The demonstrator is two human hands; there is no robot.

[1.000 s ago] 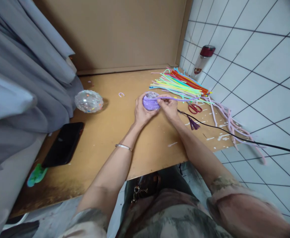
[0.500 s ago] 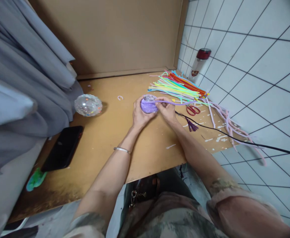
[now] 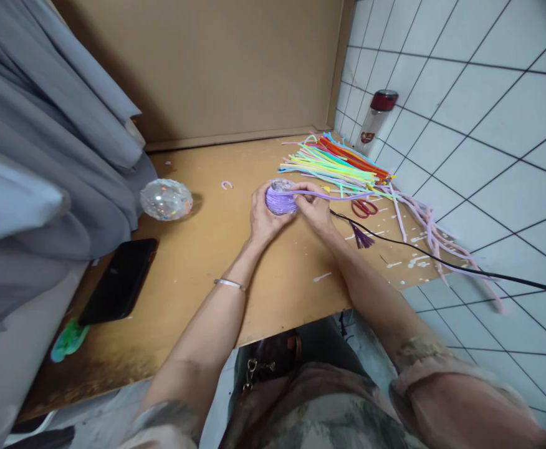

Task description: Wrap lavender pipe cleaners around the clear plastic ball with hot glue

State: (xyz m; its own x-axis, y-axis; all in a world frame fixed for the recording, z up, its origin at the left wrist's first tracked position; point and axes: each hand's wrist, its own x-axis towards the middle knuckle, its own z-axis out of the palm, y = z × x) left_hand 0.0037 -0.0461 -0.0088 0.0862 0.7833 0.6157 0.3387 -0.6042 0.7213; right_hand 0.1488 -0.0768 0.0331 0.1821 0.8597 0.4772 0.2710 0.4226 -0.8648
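A small round ball wrapped in purple pipe cleaner sits above the middle of the wooden table, its top uncovered and greyish. My left hand is curled around its left and lower side, with a silver bangle at the wrist. My right hand is at the ball's right edge, its thumb and fingers pinching a purple pipe cleaner. This strand lies over the front of the ball and runs off to the right past the hand.
Colourful pipe cleaners lie behind right, near red-handled scissors, a purple tassel and a black cable. A clear bottle stands by the tiled wall. To the left are a transparent ball, a black phone and a curtain.
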